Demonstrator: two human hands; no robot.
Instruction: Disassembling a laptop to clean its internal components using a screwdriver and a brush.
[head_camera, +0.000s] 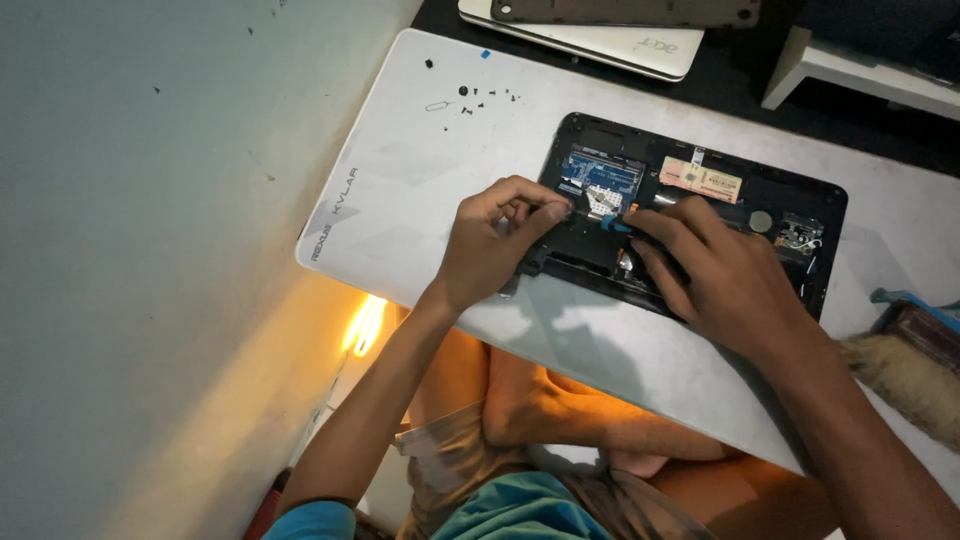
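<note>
An opened black laptop base (790, 190) lies on a white board (420, 170), its blue circuit board (605, 172) and an orange label (700, 180) exposed. My left hand (495, 245) rests at the base's left front edge, thumb and forefinger pinched over a flat ribbon cable (595, 203). Over the middle of the base my right hand (715, 275) pinches a small blue tab (615, 224) next to that cable. The hands hide the base's front middle part.
Several tiny black screws (480, 97) lie on the white board at the back left. A white closed laptop (600, 40) sits beyond the board. A brush (905, 365) lies at the right. A grey wall (130, 250) runs along the left.
</note>
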